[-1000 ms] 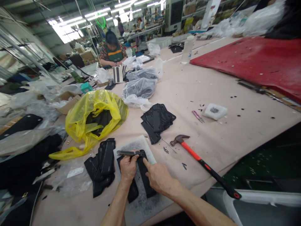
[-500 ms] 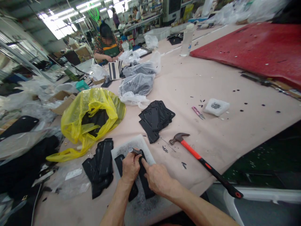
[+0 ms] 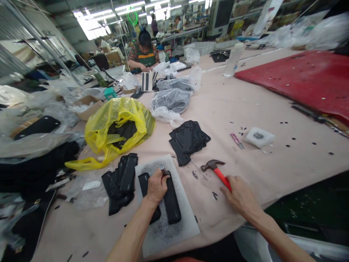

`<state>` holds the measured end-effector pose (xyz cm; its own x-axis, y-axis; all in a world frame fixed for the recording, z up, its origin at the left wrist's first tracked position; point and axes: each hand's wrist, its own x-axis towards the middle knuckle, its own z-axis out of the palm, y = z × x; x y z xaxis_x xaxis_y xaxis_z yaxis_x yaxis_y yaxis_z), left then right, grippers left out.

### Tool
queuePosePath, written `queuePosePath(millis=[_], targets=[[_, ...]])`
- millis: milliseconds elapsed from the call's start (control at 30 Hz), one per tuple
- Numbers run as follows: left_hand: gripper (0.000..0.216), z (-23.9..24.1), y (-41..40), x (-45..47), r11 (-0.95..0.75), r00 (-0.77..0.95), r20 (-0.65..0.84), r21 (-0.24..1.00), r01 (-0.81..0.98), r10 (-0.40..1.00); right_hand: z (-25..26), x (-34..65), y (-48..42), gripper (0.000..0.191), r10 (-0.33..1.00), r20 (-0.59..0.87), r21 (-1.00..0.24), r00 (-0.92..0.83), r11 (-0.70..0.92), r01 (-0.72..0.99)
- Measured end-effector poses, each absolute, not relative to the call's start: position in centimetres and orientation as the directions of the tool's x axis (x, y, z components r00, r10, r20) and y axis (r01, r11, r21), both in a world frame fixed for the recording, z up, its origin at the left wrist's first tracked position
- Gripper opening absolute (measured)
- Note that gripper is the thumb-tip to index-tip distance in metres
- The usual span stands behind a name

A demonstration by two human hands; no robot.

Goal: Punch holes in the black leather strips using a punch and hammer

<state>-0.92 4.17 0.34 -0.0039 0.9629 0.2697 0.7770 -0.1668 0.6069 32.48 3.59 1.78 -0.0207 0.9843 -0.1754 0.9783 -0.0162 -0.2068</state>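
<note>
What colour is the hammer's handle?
Red-orange near the head, seen in the head view: hammer, gripped by the right hand.

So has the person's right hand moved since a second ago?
Yes. The right hand has left the black strip on the white pad and gone right, onto the red handle of the hammer.
</note>
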Motion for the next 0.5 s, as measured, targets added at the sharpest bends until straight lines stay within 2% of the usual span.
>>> queuePosePath(millis=[67, 133, 200, 233, 300, 333, 367, 433, 500], targets=[[0.012, 0.4, 4.2, -1.0, -0.156, -0.01, 0.255, 0.622, 0.768, 0.967, 1.5, 33.1, 3.2, 0.013, 0.972, -0.233, -0.273, 0.007, -0.072, 0.959], [0.011, 0.5, 4.1, -1.0, -0.159, -0.007, 0.249, 0.639, 0.753, 0.968, 2.0, 32.8, 2.5, 0.012, 0.935, -0.349, -0.449, 0.065, -0.228, 0.864], [0.01, 0.7, 4.1, -1.0, -0.171, -0.003, 0.256, 0.655, 0.736, 0.967, 2.7, 32.0, 1.6, 0.017, 0.833, -0.551, -0.66, 0.05, -0.471, 0.585], [0.009, 0.8, 4.1, -1.0, -0.179, 0.0, 0.261, 0.662, 0.728, 0.965, 3.1, 31.5, 1.0, 0.02, 0.77, -0.638, -0.708, 0.001, -0.588, 0.391], [0.008, 0.9, 4.0, -1.0, -0.194, 0.003, 0.275, 0.673, 0.714, 0.961, 3.6, 30.4, -0.2, 0.021, 0.671, -0.736, -0.676, -0.084, -0.734, 0.059], [0.008, 1.0, 4.0, -1.0, -0.202, 0.004, 0.282, 0.677, 0.708, 0.959, 3.8, 29.8, -0.6, 0.021, 0.635, -0.768, -0.635, -0.091, -0.772, -0.03], [0.008, 1.0, 4.0, -1.0, -0.209, 0.005, 0.289, 0.68, 0.703, 0.957, 4.2, 29.2, -0.8, 0.02, 0.611, -0.788, -0.607, -0.076, -0.792, -0.069], [0.009, 0.9, 4.0, -1.1, -0.217, 0.006, 0.297, 0.682, 0.699, 0.955, 5.8, 28.0, -0.5, 0.023, 0.62, -0.784, -0.619, -0.025, -0.785, -0.035], [0.008, 0.8, 4.0, -1.1, -0.216, 0.001, 0.3, 0.683, 0.698, 0.954, 9.2, 26.7, 0.8, 0.03, 0.729, -0.684, -0.726, -0.01, -0.679, 0.11]])
